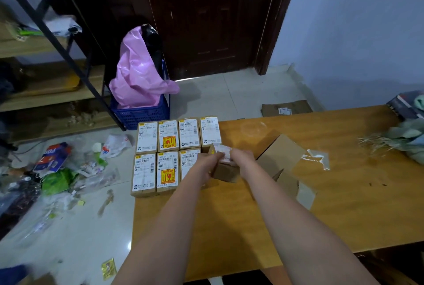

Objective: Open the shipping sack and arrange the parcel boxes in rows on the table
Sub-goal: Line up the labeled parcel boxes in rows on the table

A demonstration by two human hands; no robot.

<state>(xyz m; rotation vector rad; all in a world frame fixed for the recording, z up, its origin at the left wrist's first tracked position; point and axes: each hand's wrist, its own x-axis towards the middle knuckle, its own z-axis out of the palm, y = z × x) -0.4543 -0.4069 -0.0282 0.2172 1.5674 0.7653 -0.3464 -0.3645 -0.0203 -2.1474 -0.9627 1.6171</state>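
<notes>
Both your hands are on one parcel box (226,165): your left hand (207,162) grips its left side and your right hand (241,155) pinches its top right edge, with the box tilted just above the tabletop (344,204). It hovers at the right end of the near row, beside the third box there.

To finish this step well, turn the box so its label faces up like the others, then lower it flat into the open slot, its far edge against the far row and its left side touching the neighbour. Keep your left fingers clear of that neighbour so you do not push the row out of line, and let go only once the box sits level. The left-hand boxes sit at the tabletop's left edge, so slide nothing leftward.

Counted: the far row (179,134) has four boxes lying label up; the near row (156,172) has three, the third partly hidden by your left hand. The one you hold would make eight, giving two full rows of four. Two of the laid boxes carry an orange fragile sticker.

An opened, larger brown carton (282,158) lies on its side just right of your hands. I cannot see a shipping sack as such.
</notes>
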